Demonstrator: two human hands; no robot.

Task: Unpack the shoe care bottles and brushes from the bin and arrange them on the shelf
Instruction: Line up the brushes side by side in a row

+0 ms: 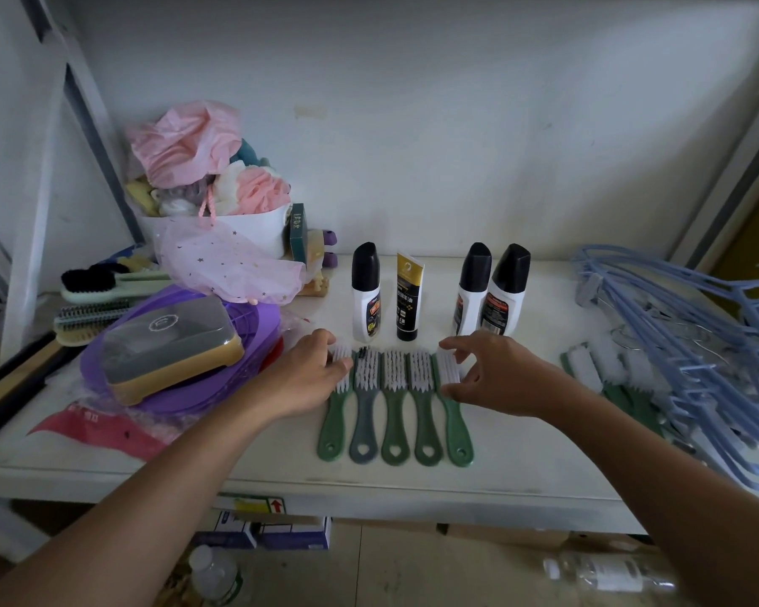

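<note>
White shelf (522, 453) against a white wall (413, 124). Five brushes (395, 378) lie in a row mid-shelf, handles toward 6 o'clock. Three bottles (366, 295) and a tube (408, 295) stand at their 12. Hangers (675, 326) heaped at 3 o'clock. Left hand (312, 374) grips the leftmost brush (334, 422) by its head; right hand (496, 374) pinches the rightmost brush (456, 427) by its bristle end.

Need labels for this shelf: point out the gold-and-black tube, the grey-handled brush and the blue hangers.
gold-and-black tube (409, 300): head view, printed front.
grey-handled brush (365, 416): head view, mid-handle.
blue hangers (693, 339): head view, piled bars.
</note>
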